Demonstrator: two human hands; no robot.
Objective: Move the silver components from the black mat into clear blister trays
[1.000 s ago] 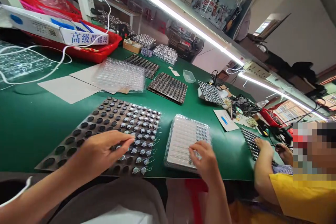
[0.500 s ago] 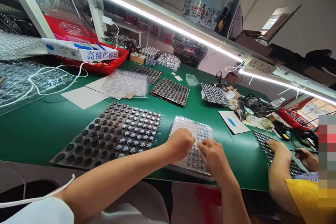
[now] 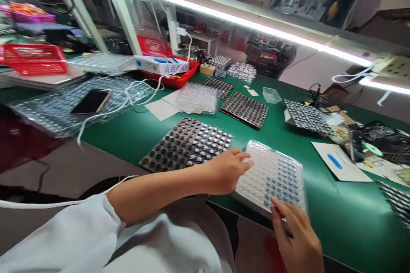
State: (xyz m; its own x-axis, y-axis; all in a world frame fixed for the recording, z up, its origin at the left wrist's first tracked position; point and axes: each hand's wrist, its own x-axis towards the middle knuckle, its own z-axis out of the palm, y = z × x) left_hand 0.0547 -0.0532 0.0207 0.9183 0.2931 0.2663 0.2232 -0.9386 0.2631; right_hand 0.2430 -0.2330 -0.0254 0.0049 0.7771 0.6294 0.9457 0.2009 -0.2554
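Observation:
A clear plastic tray (image 3: 253,179) with rows of round cells lies on the bench; small round metal-rimmed parts (image 3: 285,181) fill its right side. My left hand (image 3: 226,171) is over the tray's left edge, fingers stretched out and apart, with nothing visible in them. At the tray's near right corner is my right hand (image 3: 297,232), its thumb and forefinger drawn together at the tips; anything between them is too small to make out. Left of the tray, partly behind my left forearm, lies a dark plate (image 3: 173,147) of round black discs and shiny parts with thin wire leads.
Another dark plate (image 3: 245,108) and a stack of clear trays (image 3: 198,97) lie farther back. A red basket (image 3: 192,70) holds a white box. A phone (image 3: 91,101) and white cable are at left. White card with a blue piece (image 3: 335,161) lies right.
The view has swung left, taking the co-worker's hands out of sight. My hands have separated: the left moved to the tray's left edge and opened, the right drew back to its near corner.

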